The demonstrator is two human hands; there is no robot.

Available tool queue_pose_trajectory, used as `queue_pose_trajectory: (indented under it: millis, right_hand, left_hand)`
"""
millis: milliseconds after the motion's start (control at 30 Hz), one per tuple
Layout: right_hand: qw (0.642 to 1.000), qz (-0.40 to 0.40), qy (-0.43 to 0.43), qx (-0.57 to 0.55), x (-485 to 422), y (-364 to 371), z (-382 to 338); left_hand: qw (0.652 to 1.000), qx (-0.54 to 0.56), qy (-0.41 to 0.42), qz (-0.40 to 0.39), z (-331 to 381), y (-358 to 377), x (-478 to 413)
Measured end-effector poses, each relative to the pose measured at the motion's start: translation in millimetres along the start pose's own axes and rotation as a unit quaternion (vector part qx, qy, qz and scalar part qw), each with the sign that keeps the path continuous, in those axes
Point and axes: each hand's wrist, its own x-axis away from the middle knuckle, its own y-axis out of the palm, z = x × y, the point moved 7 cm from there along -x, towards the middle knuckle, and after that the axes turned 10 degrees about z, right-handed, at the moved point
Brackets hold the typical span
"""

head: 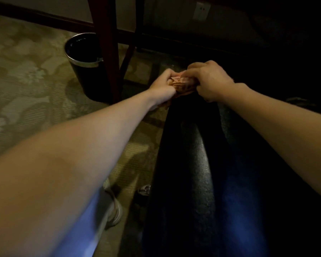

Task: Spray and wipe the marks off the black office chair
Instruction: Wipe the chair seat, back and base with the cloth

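The black office chair (196, 164) fills the lower middle of the head view, its leather surface running away from me with a dull shine. At its far end, both my hands grip an orange striped cloth (182, 85), bunched up between them. My left hand (162, 88) holds the cloth's left side with curled fingers. My right hand (208, 80) clutches its right side from above. No spray bottle is in sight.
A black waste bin with a metal rim (85, 64) stands on the patterned carpet (26, 86) to the left. Dark red wooden table legs (109, 52) rise just beyond it. My white shoe (115, 210) is beside the chair. A wall socket (201, 11) sits above.
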Motion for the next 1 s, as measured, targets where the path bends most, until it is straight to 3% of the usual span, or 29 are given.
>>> queue_pose_trajectory:
  millis: [200,567,800,900,1000]
  right_hand:
    - [0.999,0.021,-0.023,-0.036,62,-2,-37]
    - [0.993,-0.006,-0.041,-0.107,265,-6,-173]
    - [0.992,-0.042,0.009,-0.121,358,-24,-200]
    - [0.984,-0.088,0.083,-0.130,397,-26,-199]
    - [0.989,-0.058,0.080,-0.108,421,-54,-199]
  left_hand:
    - [1.000,0.003,-0.012,0.022,5,3,70]
    - [0.996,0.041,-0.072,0.045,-50,13,311]
    - [0.992,-0.109,-0.054,0.021,-34,36,401]
    - [0.984,-0.170,-0.048,-0.032,-12,49,432]
    - [0.970,-0.236,0.004,-0.064,21,58,451]
